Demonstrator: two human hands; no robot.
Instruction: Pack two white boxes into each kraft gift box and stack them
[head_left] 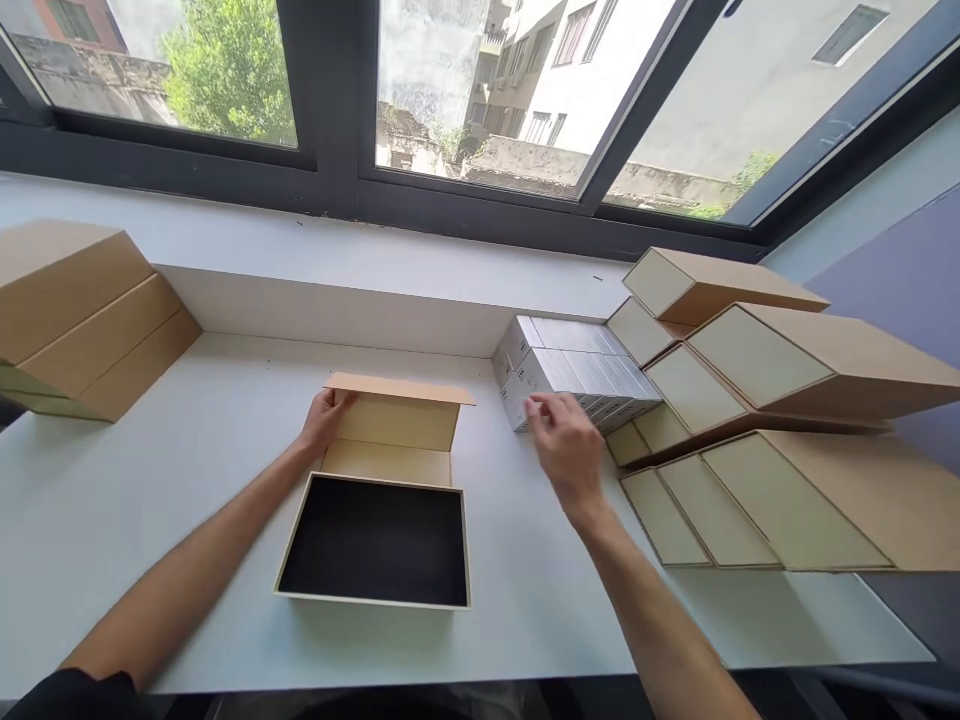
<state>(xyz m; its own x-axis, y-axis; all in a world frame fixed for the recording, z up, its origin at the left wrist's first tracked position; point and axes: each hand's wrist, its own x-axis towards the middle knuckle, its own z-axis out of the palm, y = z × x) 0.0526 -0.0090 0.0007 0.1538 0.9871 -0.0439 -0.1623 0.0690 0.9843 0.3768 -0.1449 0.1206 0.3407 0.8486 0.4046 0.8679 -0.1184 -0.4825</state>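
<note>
The open box [375,540] sits on the bench [225,400], dark interior upward; likely light and rigid, best held by opposite side walls. Behind it, the left hand [322,420] grips the left edge of the open lid [397,420], which should flex at its folds. To the right, the right hand [566,450], fingers bent, is at the stacked silver cartons [577,350]; grip cannot be confirmed. Cartons: probably smooth, crushable; hold opposite faces.

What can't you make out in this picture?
All in the head view:
Left hand: partly hidden by the open lid.
Silver boxes: print too small to read; part covered by the right hand.
Brown box stack: cut off by the left edge.
</note>
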